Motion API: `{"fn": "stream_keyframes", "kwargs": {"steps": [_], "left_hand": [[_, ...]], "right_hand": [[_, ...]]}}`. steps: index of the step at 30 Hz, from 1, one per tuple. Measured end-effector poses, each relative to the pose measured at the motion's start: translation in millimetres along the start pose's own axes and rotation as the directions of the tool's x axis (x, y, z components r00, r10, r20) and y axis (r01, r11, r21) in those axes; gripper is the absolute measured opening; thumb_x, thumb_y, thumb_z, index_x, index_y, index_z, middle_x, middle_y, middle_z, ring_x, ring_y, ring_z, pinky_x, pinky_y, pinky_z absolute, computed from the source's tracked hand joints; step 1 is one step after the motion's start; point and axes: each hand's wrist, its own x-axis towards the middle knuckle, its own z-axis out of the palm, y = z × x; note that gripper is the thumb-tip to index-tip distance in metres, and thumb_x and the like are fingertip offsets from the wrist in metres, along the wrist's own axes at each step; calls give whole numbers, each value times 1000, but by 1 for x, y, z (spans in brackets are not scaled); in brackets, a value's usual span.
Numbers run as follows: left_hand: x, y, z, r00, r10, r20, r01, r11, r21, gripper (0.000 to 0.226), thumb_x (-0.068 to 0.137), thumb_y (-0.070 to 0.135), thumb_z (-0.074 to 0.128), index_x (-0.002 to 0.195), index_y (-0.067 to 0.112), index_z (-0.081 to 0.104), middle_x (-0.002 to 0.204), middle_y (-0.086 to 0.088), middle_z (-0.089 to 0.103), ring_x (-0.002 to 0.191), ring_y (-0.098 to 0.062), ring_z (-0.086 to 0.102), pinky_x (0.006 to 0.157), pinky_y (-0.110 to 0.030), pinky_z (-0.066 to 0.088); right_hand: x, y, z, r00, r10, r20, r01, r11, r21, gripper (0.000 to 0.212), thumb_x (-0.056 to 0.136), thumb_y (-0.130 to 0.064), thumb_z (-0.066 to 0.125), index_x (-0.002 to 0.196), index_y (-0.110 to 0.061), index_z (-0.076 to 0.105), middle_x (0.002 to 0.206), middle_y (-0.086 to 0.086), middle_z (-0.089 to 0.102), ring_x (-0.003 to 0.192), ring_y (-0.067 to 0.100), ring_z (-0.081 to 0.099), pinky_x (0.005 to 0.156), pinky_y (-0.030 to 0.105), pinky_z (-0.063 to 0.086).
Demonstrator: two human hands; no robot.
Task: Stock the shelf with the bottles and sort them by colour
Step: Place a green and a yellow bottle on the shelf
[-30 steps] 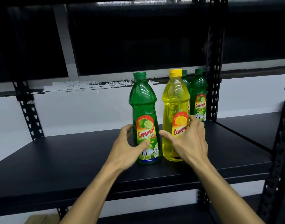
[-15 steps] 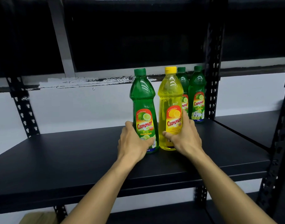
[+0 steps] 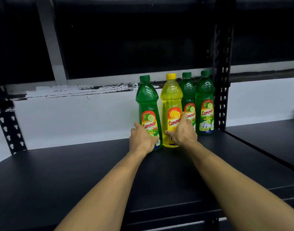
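Left hand: your left hand (image 3: 142, 140) curled around the lower body of the green plastic lime bottle with the green cap (image 3: 148, 112), steadying it upright on the black metal shelf board (image 3: 76, 172).
Right hand: your right hand (image 3: 182, 134) wrapped the base of the clear yellow plastic lemon bottle with the yellow cap (image 3: 171, 104), thumb across its label.
Row: the two held bottles stood side by side, nearly touching, deep on the board by the white wall.
Stocked greens: two more green bottles, one (image 3: 187, 97) and another (image 3: 205, 100), stood at the perforated black upright (image 3: 222, 80).
Sorting: the yellow bottle sat between greens, so you likely meant to regroup it.
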Motion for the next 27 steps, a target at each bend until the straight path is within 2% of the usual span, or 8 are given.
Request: {"fn": "stream_keyframes", "kwargs": {"steps": [3, 7, 12, 19, 27], "left_hand": [[14, 0, 7, 1000, 10, 4, -10, 1000, 15, 71, 75, 33, 83, 125, 13, 36, 121, -10, 53, 111, -28, 57, 86, -38, 52], [29, 0, 13, 1000, 5, -4, -5, 1000, 27, 70, 76, 32, 82, 125, 13, 36, 121, -10, 54, 111, -28, 57, 85, -38, 50], [43, 1, 18, 1000, -14, -10, 14, 999, 31, 71, 75, 32, 83, 125, 13, 36, 121, -11, 54, 110, -29, 57, 84, -37, 50], [47, -1, 19, 1000, 0, -10, 0, 1000, 29, 71, 76, 30, 82, 126, 11, 36, 121, -12, 54, 111, -29, 57, 85, -37, 49], [56, -7, 20, 1000, 16, -9, -15, 1000, 25, 71, 75, 31, 83, 126, 14, 36, 120, -10, 54, 110, -27, 58, 85, -36, 50]], "right_hand": [[11, -1, 8, 1000, -2, -14, 2, 1000, -20, 93, 78, -30, 79, 146, -12, 19, 139, 16, 41, 127, 35, 42, 99, 47, 42], [18, -9, 14, 997, -27, -71, 17, 990, -142, 90, 80, -31, 78, 145, -8, 20, 142, 17, 30, 131, 33, 32, 96, 41, 42], [23, -13, 16, 997, -38, -63, 26, 982, -184, 83, 80, -31, 77, 139, -5, 25, 139, 18, 31, 127, 33, 34, 93, 39, 43], [20, -1, 21, 993, -79, -90, 62, 982, -178, 91, 84, -36, 73, 147, -6, 15, 140, 17, 30, 127, 32, 33, 94, 39, 41], [31, -8, 41, 992, -54, -118, 32, 984, -177, 95, 86, -29, 71, 149, -2, 5, 143, 20, 25, 130, 35, 30, 97, 40, 41]]}}
